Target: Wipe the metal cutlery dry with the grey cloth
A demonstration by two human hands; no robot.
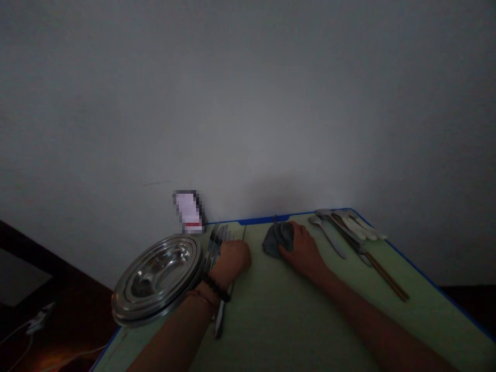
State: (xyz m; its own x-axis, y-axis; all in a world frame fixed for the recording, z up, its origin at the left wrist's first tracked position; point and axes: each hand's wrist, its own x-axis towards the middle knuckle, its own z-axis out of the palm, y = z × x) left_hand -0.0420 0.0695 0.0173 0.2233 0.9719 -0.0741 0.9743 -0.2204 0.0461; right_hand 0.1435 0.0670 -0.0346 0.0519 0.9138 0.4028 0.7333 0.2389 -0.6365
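Note:
My left hand (235, 260), with a dark beaded bracelet at the wrist, is curled over the left part of the table. It is right beside a group of metal forks (215, 242), partly covering them. Its fingertips are hidden, so what it grips, if anything, does not show. Below the wrist the handle of a metal utensil (219, 321) sticks out. My right hand (304, 250) is closed on a bunched grey-blue cloth (278, 240) resting on the tabletop near its far edge.
Stacked metal plates (120, 305) stand at the left table edge. A phone (189, 212) leans against the wall behind. To the right lie a single spoon (329, 238), more spoons (324, 212), wooden chopsticks (387, 276) and white-handled utensils (354, 227). The green table (279, 320) has a blue rim.

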